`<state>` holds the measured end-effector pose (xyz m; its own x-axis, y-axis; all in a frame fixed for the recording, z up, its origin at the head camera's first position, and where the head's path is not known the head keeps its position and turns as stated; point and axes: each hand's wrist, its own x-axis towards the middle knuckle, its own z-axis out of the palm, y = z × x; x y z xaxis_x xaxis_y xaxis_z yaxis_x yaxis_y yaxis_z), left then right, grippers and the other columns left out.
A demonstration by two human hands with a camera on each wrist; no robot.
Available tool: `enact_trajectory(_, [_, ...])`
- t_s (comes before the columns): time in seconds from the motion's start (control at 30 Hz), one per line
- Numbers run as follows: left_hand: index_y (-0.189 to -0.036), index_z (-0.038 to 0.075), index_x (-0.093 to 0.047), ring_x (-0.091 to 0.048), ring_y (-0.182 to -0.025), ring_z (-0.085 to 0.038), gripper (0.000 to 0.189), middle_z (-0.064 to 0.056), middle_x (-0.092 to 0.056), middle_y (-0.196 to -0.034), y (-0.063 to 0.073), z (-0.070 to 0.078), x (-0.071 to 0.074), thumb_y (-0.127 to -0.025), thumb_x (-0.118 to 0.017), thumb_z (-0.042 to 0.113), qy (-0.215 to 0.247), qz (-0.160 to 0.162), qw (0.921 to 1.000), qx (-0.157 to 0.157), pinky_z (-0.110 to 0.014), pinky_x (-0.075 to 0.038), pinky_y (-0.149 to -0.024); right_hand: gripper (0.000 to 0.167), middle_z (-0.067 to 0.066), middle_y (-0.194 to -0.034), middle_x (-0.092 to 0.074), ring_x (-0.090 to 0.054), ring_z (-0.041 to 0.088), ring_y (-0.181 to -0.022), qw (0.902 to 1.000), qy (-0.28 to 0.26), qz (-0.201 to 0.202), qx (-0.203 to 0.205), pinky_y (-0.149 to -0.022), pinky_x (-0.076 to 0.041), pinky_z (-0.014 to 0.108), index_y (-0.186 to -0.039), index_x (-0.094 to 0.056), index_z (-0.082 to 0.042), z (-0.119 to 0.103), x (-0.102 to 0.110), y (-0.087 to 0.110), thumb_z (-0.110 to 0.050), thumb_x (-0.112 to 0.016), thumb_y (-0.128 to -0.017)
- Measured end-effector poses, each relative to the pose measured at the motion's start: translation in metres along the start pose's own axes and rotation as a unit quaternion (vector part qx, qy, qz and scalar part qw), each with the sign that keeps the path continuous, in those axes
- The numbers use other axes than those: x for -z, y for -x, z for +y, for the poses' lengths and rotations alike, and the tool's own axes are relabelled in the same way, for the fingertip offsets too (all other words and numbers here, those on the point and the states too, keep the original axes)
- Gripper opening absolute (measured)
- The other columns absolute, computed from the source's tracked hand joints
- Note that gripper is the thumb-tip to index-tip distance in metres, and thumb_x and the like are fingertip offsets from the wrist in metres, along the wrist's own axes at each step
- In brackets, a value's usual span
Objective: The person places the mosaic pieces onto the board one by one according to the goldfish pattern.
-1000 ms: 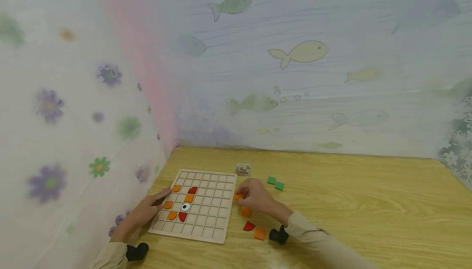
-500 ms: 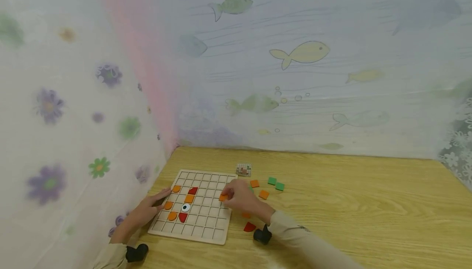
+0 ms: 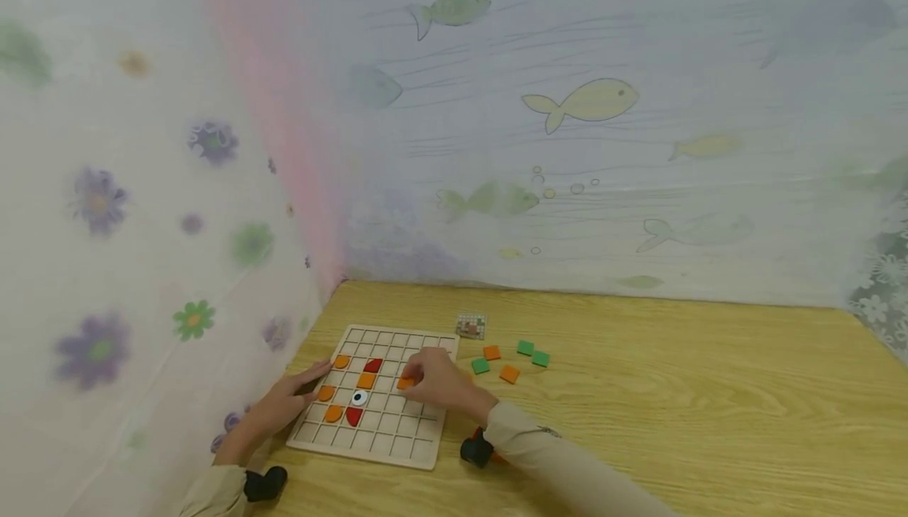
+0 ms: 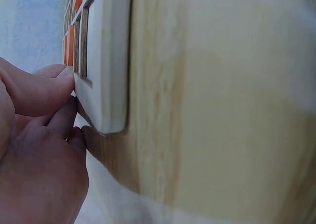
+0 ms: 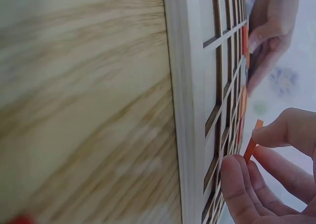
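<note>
My right hand (image 3: 440, 379) pinches an orange square tile (image 5: 253, 141) between thumb and fingers, held on edge above the wooden grid board (image 3: 404, 446) in the right wrist view. My left hand (image 3: 284, 400) touches the board's left edge, the thumb (image 4: 64, 83) right at the rim. On the board lie a white-and-black eye disc (image 3: 359, 398), an orange square (image 3: 366, 381), red quarter-round tiles (image 3: 354, 417) above and below, and orange round-edged tiles (image 3: 333, 414) along the left side.
Right of the board lie green squares (image 3: 526, 347) and orange squares (image 3: 509, 374). A small pattern card (image 3: 471, 325) sits by the board's top right corner. A red tile (image 3: 498, 459) is mostly hidden behind the black right wrist camera (image 3: 476, 449). Patterned walls stand left and behind.
My right hand has moved left from the loose tiles to over the board, carrying an orange square. Green and orange squares that it covered now show. The left hand stays put.
</note>
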<state>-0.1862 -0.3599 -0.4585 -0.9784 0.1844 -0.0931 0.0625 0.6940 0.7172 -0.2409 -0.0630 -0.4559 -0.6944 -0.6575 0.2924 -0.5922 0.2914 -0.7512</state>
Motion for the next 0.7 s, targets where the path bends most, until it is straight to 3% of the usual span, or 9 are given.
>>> enact_trajectory(0.37, [-0.145, 0.003, -0.037, -0.014, -0.140, -0.040, 0.055, -0.018, -0.024, -0.152, 0.000, 0.001, -0.001, -0.091, -0.047, -0.003, -0.004, 0.001, 1.0000, 0.003, -0.060, -0.011, -0.108, 0.010, 0.002, -0.079, -0.065, -0.052, 0.004, -0.066, 0.9991, 0.002, -0.016, -0.038, -0.061, -0.046, 0.017, -0.083, -0.071, -0.001, -0.006, -0.017, -0.017, 0.000, -0.071, -0.073])
enact_trajectory(0.7, [-0.145, 0.004, -0.036, -0.013, -0.141, -0.039, 0.055, -0.016, -0.024, -0.153, 0.001, 0.003, 0.000, -0.092, -0.046, -0.004, -0.006, 0.000, 1.0000, 0.003, -0.059, -0.011, -0.109, 0.013, 0.003, -0.081, -0.067, -0.053, 0.004, -0.069, 0.9989, 0.014, -0.026, -0.035, -0.065, -0.045, 0.017, -0.085, -0.073, 0.000, -0.010, -0.028, -0.027, 0.001, -0.070, -0.072])
